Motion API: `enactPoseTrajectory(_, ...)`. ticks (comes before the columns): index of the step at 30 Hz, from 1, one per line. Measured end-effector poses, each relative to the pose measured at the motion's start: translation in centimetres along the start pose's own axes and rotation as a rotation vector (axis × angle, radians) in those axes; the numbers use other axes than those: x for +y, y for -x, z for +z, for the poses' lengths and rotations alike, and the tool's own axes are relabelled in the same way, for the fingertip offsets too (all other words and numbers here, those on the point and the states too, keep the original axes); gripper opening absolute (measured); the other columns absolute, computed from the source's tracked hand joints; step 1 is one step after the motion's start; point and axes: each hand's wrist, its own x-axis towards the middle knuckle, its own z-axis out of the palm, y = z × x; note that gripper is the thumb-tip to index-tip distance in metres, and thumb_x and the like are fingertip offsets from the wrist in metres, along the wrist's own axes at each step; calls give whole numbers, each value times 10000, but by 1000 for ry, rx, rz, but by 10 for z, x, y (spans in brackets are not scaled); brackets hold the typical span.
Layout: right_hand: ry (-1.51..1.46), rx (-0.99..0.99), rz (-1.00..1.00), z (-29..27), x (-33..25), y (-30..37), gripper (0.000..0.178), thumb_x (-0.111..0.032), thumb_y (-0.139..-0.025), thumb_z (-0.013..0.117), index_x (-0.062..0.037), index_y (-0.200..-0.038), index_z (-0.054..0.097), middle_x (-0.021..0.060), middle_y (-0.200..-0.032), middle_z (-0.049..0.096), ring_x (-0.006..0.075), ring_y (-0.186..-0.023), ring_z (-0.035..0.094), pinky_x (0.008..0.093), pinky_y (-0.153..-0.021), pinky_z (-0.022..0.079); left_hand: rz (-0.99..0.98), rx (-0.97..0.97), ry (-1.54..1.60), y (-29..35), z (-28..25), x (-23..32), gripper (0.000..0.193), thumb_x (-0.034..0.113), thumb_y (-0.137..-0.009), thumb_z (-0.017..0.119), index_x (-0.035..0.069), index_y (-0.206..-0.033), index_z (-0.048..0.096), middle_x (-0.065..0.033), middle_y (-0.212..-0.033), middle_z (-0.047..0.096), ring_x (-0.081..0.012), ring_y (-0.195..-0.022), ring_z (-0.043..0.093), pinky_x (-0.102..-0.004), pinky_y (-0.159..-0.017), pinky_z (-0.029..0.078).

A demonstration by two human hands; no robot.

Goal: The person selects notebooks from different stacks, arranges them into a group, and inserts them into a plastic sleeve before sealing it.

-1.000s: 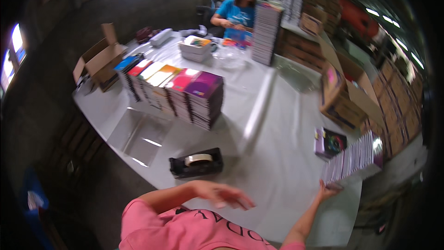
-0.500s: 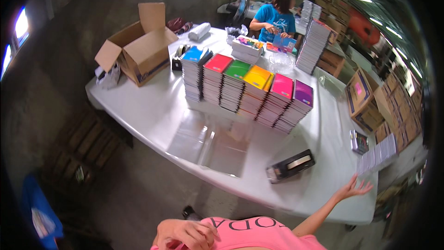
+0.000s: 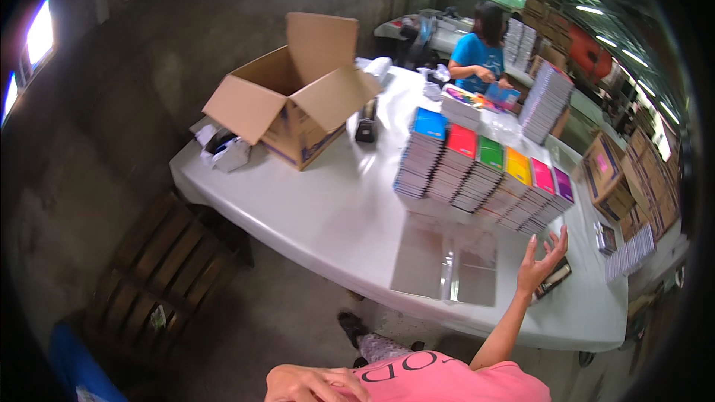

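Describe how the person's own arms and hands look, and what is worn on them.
Both hands are bare, with no gloves. The right hand has a slim bare forearm running up from a short pink sleeve. The left hand shows at the lower edge against the pink shirt. No watch or ring can be made out.

We wear a pink short-sleeved shirt (image 3: pixel 447 380) with dark block lettering across it. Both our forearms are bare, with no watch, ring or glove on the right hand (image 3: pixel 542 260) or the left hand (image 3: pixel 313 385).
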Motion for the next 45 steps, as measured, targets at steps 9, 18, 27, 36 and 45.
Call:
enactPoseTrajectory(9, -560, 18, 258, 214, -159, 52, 561, -63, -836, 616, -51, -1343, 375, 92, -1308, 426, 188, -1000, 528, 311, -805, 448, -198, 40, -200, 38, -116, 109, 404, 462, -715, 692, 62, -680, 653, -116, -802, 667, -263, -764, 642, -356, -711, 427)
enactPoseTrajectory(18, -778, -422, -233, 320, -352, 77, 517, 9, -755, 649, -93, -1238, 498, 116, -1213, 508, 217, -1014, 551, 314, -773, 486, -105, -44, -53, 80, -232, 152, 400, 453, -722, 692, 55, -701, 660, -103, -769, 658, -258, -761, 642, -356, -699, 428)
enactPoseTrajectory(27, -273, -832, -252, 259, -314, 159, 273, -71, -766, 645, -152, -1026, 648, 47, -1038, 617, 224, -845, 620, 355, -765, 478, -59, -234, 329, 87, -300, 151, 388, 423, -745, 686, 35, -769, 682, -68, -669, 619, -246, -743, 641, -363, -666, 431)
enactPoseTrajectory(36, 222, -682, 213, 130, -220, 141, 199, -109, -789, 644, -110, -987, 659, 62, -997, 620, 271, -961, 581, 379, -836, 454, 89, -351, 1001, 100, -277, 27, 635, 545, -829, 575, -57, -1028, 622, -206, -1065, 591, -365, -1091, 519, -496, -972, 331)
enactPoseTrajectory(45, 416, -412, 632, 20, 30, 131, 548, -212, -771, 694, -128, -1274, 493, 149, -1256, 481, 348, -1157, 461, 399, -966, 396, -1280, 40, -617, 91, -152, -263, 835, 597, -865, 460, 3, -1415, 257, -235, -1471, 215, -350, -1354, 259, -520, -1067, 215)
